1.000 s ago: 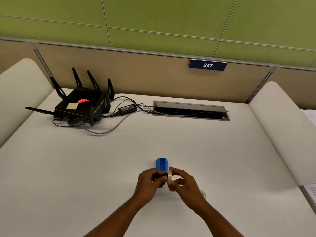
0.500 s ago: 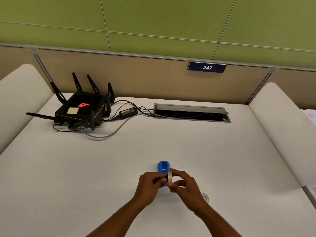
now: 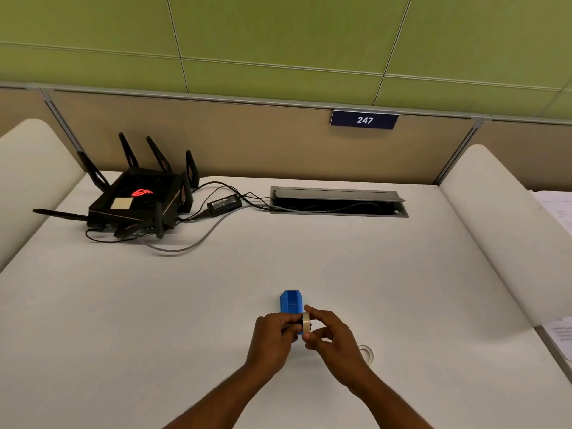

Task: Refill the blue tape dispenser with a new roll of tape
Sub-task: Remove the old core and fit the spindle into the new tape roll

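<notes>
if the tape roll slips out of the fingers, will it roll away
Probably: the tape roll is a narrow ring held on edge by the right hand, and the white table looks smooth. It also looks small and light, so it would likely topple flat soon.

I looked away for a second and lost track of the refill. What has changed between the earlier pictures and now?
Very little. Both hands stay at the blue tape dispenser: the right hand still pinches the tape roll upright at its near end, and the left hand still holds beside it. Nothing was picked up or let go. The router and the clear ring behind the right hand lie as before.
</notes>
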Available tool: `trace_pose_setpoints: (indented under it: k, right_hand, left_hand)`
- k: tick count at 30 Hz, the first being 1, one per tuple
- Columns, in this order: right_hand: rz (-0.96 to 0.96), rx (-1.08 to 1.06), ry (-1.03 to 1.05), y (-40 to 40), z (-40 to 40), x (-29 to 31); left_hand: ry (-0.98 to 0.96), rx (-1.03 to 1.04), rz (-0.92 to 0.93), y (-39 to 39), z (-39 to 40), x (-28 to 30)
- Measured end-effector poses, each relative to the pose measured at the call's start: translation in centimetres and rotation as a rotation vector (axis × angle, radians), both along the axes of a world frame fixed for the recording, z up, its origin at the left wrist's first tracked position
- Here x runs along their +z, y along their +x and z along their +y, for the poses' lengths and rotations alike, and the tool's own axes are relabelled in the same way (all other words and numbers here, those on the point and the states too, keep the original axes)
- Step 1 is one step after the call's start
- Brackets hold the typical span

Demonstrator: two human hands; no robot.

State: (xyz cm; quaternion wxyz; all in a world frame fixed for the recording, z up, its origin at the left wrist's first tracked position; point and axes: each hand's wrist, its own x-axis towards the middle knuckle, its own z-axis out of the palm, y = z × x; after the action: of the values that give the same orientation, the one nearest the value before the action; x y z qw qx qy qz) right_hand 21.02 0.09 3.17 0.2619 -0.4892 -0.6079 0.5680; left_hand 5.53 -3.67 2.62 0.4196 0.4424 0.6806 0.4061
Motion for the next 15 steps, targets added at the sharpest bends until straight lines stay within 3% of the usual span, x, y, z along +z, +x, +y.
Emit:
trace_pose_setpoints:
  k: [15]
  right_hand:
    - [0.029, -0.019, -0.008, 0.11, 0.03, 0.57]
  left_hand:
    - [-0.022, -0.003, 0.065, 0.36, 0.28, 0.46]
